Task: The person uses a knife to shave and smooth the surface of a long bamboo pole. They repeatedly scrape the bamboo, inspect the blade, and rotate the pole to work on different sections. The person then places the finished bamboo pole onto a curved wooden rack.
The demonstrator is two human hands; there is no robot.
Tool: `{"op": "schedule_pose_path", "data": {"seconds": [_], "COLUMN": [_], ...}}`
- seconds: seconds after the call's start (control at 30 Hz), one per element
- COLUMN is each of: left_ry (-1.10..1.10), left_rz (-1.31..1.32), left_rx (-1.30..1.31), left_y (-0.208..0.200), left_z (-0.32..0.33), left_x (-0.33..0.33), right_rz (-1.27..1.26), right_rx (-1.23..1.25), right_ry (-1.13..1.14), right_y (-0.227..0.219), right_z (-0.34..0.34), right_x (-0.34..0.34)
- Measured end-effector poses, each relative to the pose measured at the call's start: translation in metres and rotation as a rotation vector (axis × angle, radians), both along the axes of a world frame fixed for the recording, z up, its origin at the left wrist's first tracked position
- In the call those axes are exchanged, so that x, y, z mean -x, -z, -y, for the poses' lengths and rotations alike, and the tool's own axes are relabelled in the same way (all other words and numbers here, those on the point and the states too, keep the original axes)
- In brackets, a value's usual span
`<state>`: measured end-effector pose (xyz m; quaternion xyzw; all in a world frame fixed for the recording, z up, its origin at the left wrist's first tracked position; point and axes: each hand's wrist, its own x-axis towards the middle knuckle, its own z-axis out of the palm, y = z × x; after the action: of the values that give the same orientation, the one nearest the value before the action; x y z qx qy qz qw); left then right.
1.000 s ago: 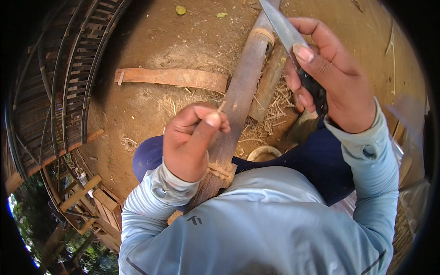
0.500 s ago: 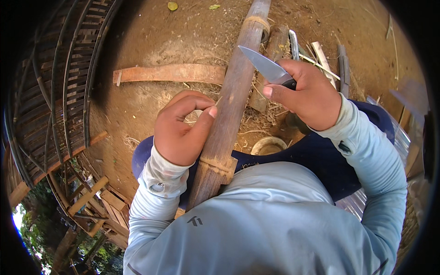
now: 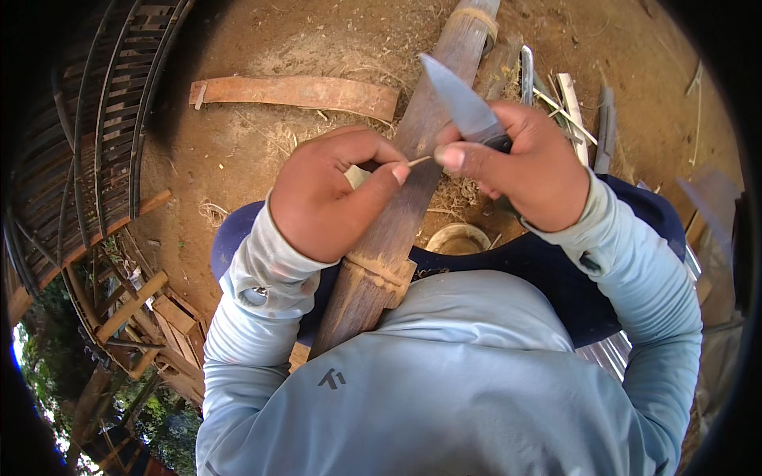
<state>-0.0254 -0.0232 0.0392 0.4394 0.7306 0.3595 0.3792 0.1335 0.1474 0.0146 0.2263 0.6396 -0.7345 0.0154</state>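
Note:
Over a thick bamboo pole (image 3: 429, 119) my left hand (image 3: 337, 190) pinches a thin pale sliver of bamboo or wood (image 3: 419, 161) between thumb and forefinger. The sliver's tip points toward my right thumb, close to it; whether they touch I cannot tell. A knife (image 3: 468, 103) with a broad pointed blade and dark handle is gripped in my right hand (image 3: 528, 163), its tip pointing up and to the left. The pole slants from my lap away to the upper right, with a ring-shaped node near its close end.
A flat brown plank (image 3: 294, 91) lies on the dirt ground to the left of the pole. A round bowl-like container (image 3: 459, 239) sits between my legs. Cut strips (image 3: 573, 119) lie beyond my right hand. A slatted bamboo structure (image 3: 111, 119) stands at the left.
My left hand has moved right, bringing the sliver across the pole toward my right hand. The knife blade now points more steeply upward. The whole view has shifted slightly.

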Motion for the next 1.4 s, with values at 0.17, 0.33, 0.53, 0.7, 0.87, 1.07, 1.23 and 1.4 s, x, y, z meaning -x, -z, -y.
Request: {"op": "schedule_pose_path", "data": {"seconds": [0.17, 0.33, 0.53, 0.7, 0.87, 1.07, 1.23, 1.4], "left_ry": [-0.008, -0.046, -0.102, -0.099, -0.117, -0.129, -0.095, -0.04], "left_rz": [0.015, 0.03, 0.044, 0.218, 0.15, -0.006, -0.13, -0.289], "left_rx": [-0.004, -0.02, -0.104, -0.047, 0.024, 0.017, 0.08, 0.096], "left_y": [0.003, -0.001, 0.004, 0.002, 0.002, 0.009, 0.017, 0.031], "left_z": [-0.001, 0.002, 0.002, 0.004, 0.0, 0.002, -0.004, -0.012], "left_x": [-0.005, -0.001, -0.006, -0.002, -0.006, -0.009, -0.013, -0.011], "right_rz": [0.097, 0.058, 0.012, 0.046, -0.011, -0.127, 0.011, -0.004], "right_rx": [0.005, -0.047, -0.31, -0.299, -0.296, -0.44, -0.169, -0.144], "right_ry": [-0.08, -0.055, -0.068, -0.134, -0.09, 0.055, 0.256, 0.339], "right_y": [-0.014, 0.0, 0.004, -0.002, 0.004, -0.006, -0.045, -0.067], "right_z": [0.005, 0.008, 0.01, 0.01, 0.011, -0.013, -0.041, -0.034], "right_x": [0.009, 0.013, 0.014, 0.015, 0.01, 0.015, 0.018, 0.013]}}
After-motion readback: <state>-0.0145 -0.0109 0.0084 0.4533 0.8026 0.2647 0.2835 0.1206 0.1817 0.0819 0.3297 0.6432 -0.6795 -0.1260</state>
